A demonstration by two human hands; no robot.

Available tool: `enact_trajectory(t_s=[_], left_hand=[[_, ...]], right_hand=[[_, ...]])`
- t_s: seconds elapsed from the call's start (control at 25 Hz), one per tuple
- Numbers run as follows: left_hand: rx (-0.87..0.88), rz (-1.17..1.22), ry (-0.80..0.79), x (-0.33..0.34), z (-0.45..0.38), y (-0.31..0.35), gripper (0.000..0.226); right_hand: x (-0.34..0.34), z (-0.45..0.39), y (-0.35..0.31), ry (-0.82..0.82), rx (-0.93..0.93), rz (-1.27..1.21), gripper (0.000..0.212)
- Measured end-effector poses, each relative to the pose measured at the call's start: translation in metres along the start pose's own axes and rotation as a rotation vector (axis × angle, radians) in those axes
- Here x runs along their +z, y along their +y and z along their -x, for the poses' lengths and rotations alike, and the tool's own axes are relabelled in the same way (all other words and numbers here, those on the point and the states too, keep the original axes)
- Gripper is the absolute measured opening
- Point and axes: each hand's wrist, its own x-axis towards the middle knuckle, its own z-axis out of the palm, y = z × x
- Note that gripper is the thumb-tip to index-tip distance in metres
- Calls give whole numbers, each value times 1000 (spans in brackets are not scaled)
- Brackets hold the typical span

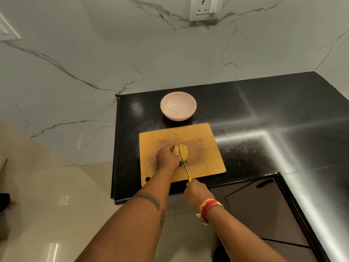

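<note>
Slicing step: the potato (183, 152) is being cut on the chopping board (204, 159). The knife (186, 170) has its blade in the cut, with a piece showing on either side. Whether the edge has reached the wood cannot be told.
Left hand (167, 157): curled over the left piece, fingertips pinching it just beside the blade.
Right hand (196, 191): wrapped round the yellow knife handle at the near edge of the board; only the handle's tip shows.
Potato position: a little left of the board's middle, resting on the wood.
Next move, as judged: press the blade through to the board, then draw the left fingertips back from it before setting the next slice. The right piece is unsupported and may tip when the blade lifts.
Surroundings: a pale bowl (187, 103) stands on the black worktop (264, 114) just beyond the board's far edge, not touching it. A wall socket (204, 8) sits high on the marbled wall. A cabinet door (264, 210) is below the worktop to the right.
Obstructions: no object is seen between board and bowl. The main hazard is the fingertips so close to the blade. The board also lies near the worktop's front edge.
</note>
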Motion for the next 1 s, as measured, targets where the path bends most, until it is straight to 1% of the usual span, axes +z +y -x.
enact_trajectory(t_s=[0.2, 0.36, 0.56, 0.64, 0.72, 0.8, 0.88, 1.0], left_hand=[[-37, 48, -30, -3, 4, 4, 45], [-40, 70, -84, -4, 12, 7, 48], [-34, 112, -81, -8, 20, 9, 54], [12, 48, -15, -18, 22, 6, 54], [120, -93, 11, -28, 24, 3, 49], [241, -273, -15, -34, 26, 2, 45], [322, -420, -37, -37, 26, -2, 44], [379, -472, -65, -38, 22, -13, 38]], right_hand=[[-1, 5, 12, 14, -36, -59, 30], [-6, 3, 3, 34, -59, -107, 29], [-7, -2, -8, 37, -57, -123, 32], [-5, -4, -7, 56, -76, -121, 34], [-4, -3, -9, 96, -108, -118, 35], [-3, -3, -14, 137, -136, -122, 35], [-1, -4, -19, 176, -160, -92, 32], [0, -5, -23, 227, -177, -47, 29]])
